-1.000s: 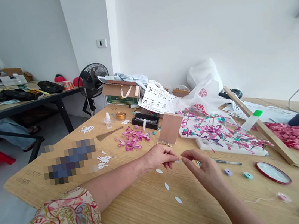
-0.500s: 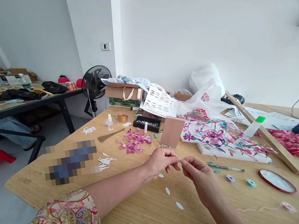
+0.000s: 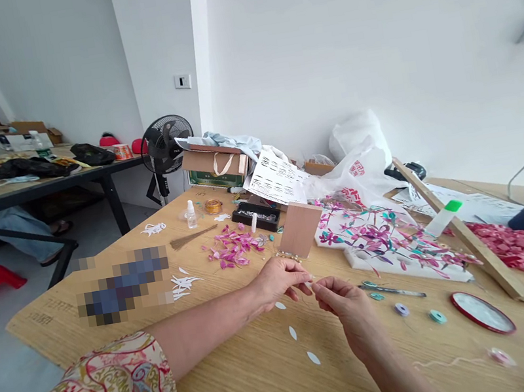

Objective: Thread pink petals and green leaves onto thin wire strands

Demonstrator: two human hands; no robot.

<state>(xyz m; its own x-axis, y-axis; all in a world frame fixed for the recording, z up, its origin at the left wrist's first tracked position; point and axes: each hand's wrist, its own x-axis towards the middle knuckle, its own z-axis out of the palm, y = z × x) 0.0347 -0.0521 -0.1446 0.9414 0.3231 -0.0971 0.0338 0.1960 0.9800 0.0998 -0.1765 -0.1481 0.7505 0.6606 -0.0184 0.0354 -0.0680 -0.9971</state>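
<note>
Over the middle of the wooden table, my left hand (image 3: 282,279) pinches thumb against forefinger. My right hand (image 3: 340,296) is pinched too, its fingertips almost meeting the left ones. A small pale piece shows between the two hands, too small to name. Below them lie white leaf-shaped pieces (image 3: 292,333) in a loose row. An upright wooden block (image 3: 300,230) stands just beyond my hands, with small beads at its foot. A heap of pink petals (image 3: 234,245) lies behind my left hand. Scissors (image 3: 396,290) rest to the right of my right hand.
Thread spools (image 3: 437,317) and a red-rimmed round dish (image 3: 483,312) lie at right. Pink flower sprays (image 3: 387,229) rest on white padding beside a wooden bar (image 3: 461,231). A small bottle (image 3: 191,214), a black tray (image 3: 256,216) and white strips (image 3: 185,285) are farther back. A fan (image 3: 167,145) stands behind.
My fingertips have drawn slightly apart, and the right hand has turned a little lower. The view has shifted slightly; the things on the table stay in place.
</note>
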